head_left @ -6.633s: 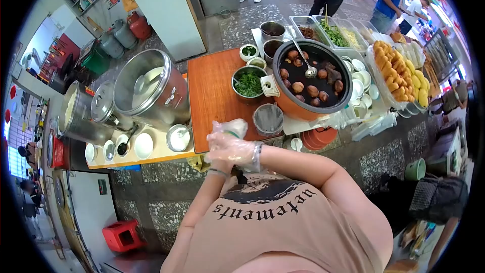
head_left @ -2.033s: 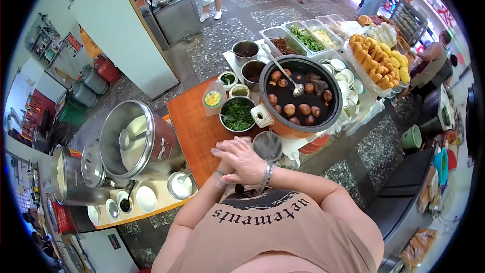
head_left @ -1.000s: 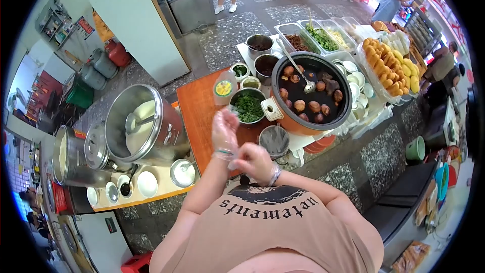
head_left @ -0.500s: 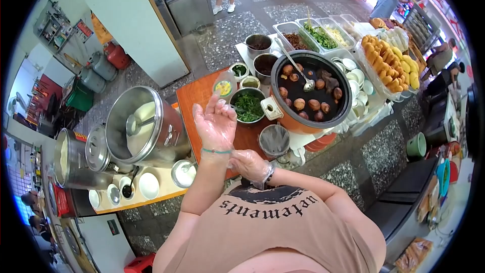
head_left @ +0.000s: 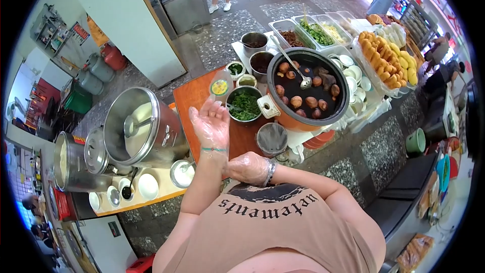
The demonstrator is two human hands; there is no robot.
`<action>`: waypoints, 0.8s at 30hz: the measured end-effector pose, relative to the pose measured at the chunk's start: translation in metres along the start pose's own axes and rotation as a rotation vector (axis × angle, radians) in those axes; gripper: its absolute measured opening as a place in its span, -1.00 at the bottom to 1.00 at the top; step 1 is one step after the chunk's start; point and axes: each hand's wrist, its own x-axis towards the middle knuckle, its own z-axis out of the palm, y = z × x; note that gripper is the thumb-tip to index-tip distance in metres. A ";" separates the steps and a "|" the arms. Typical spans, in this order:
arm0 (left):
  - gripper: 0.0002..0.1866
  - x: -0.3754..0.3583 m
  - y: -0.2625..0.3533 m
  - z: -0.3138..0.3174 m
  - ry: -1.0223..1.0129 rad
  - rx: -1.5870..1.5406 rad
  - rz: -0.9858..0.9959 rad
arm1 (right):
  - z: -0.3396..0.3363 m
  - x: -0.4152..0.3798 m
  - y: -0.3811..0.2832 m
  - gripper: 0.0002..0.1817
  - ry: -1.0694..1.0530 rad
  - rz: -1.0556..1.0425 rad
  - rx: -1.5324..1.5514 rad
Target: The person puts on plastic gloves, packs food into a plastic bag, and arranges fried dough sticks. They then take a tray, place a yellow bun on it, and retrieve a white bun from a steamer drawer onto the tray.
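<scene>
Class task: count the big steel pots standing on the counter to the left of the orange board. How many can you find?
2. The open steel pot with a ladle stands beside the orange board. The second pot stands further left, by a leaning lid, which may hide more.

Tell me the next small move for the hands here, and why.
Probably tug the glove cuff down snug. The left hand is raised, fingers spread, in a loose clear glove, and the gloved right hand sits at its forearm, below the green wristband. Neither holds food.

orange wooden board (head_left: 194,102) | green chopped herbs in steel bowl (head_left: 244,105) | brown eggs in dark broth (head_left: 304,91) | clear plastic-gloved left hand (head_left: 210,124)
</scene>
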 end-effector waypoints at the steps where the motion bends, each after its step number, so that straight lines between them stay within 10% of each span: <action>1: -0.39 0.004 0.001 -0.003 -0.001 0.000 -0.006 | -0.003 -0.003 0.003 -0.95 -0.066 -0.044 -0.059; 6: -0.44 -0.001 0.015 -0.028 0.130 0.248 0.072 | -0.006 -0.064 0.066 -0.84 0.035 0.072 -0.329; 7: -0.46 -0.008 0.015 -0.041 0.094 0.319 0.059 | -0.010 -0.085 0.076 -0.79 0.065 0.593 -0.006; 8: -0.48 -0.014 0.012 -0.052 0.051 0.380 0.042 | 0.005 -0.132 0.128 -0.77 0.020 0.457 -0.250; 10: -0.51 -0.031 0.000 -0.078 0.075 0.438 -0.032 | -0.024 -0.157 0.107 -0.73 -0.017 0.996 -0.287; 15: -0.59 -0.068 -0.032 -0.157 0.306 0.482 -0.319 | 0.003 -0.289 0.212 -0.61 0.038 1.516 -0.281; 19: -0.63 -0.082 -0.047 -0.148 0.266 0.633 -0.409 | 0.049 -0.378 0.301 -0.60 -0.505 1.283 -0.472; 21: -0.65 -0.079 -0.049 -0.151 0.236 0.708 -0.369 | 0.049 -0.347 0.292 -0.51 0.396 1.775 0.031; 24: -0.66 -0.084 -0.050 -0.153 0.245 0.761 -0.388 | 0.054 -0.309 0.302 -0.44 0.505 1.781 0.162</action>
